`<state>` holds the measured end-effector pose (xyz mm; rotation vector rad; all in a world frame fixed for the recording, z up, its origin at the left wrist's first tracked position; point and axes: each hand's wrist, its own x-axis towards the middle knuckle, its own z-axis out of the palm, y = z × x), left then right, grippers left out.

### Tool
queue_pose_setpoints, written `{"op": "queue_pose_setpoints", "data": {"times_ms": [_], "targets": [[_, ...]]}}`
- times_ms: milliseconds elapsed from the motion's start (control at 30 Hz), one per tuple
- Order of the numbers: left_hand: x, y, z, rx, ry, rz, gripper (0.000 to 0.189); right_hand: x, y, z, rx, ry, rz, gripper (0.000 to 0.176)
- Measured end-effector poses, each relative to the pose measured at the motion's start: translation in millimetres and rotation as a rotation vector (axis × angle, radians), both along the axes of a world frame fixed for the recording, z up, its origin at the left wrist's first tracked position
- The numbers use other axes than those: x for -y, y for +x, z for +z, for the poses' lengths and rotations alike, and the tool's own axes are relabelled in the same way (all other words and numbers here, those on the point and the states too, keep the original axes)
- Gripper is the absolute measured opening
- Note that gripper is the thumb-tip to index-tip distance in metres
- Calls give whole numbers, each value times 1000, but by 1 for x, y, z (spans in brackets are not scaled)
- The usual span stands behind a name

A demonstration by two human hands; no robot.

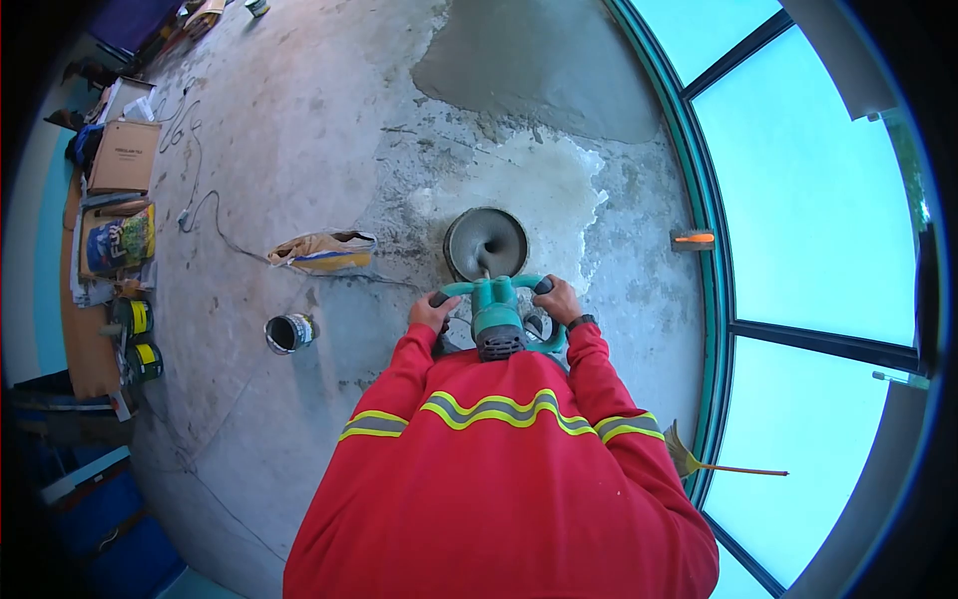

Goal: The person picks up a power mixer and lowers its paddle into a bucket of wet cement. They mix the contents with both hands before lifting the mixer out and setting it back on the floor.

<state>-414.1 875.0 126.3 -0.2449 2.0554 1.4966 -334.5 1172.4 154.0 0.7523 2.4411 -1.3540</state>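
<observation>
Both my hands grip a green electric mixer [496,311] by the handles on its two sides. My left hand [431,313] is wrapped round the left handle. Round the right handle is my right hand [559,299], with a dark band on the wrist. The mixer's shaft goes down into a round bucket [451,250] just ahead. Grey wet mortar [499,238] in the bucket has a swirl with a hollow in its middle. The paddle itself is hidden in the mortar.
Left of the bucket lies an opened paper bag [324,252]. Nearer stands a smeared pail [289,333]. A power cord [235,242] crosses the floor. Fresh wet screed [539,70] covers the far floor. Along the right, glass panels [808,180] have a trowel [693,240] and a broom [685,454] beside them.
</observation>
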Motion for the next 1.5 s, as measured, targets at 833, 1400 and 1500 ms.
{"op": "queue_pose_setpoints", "data": {"times_ms": [833,1400,1500], "targets": [[-4,-2,0,84,13,-61,38,0,18,4,-19,53,-15,36],[-9,-25,0,245,131,-149,37,-4,19,-3,-14,36,-62,36],[-5,-27,-2,342,260,-145,37,-4,21,-1,-5,34,-84,37]]}}
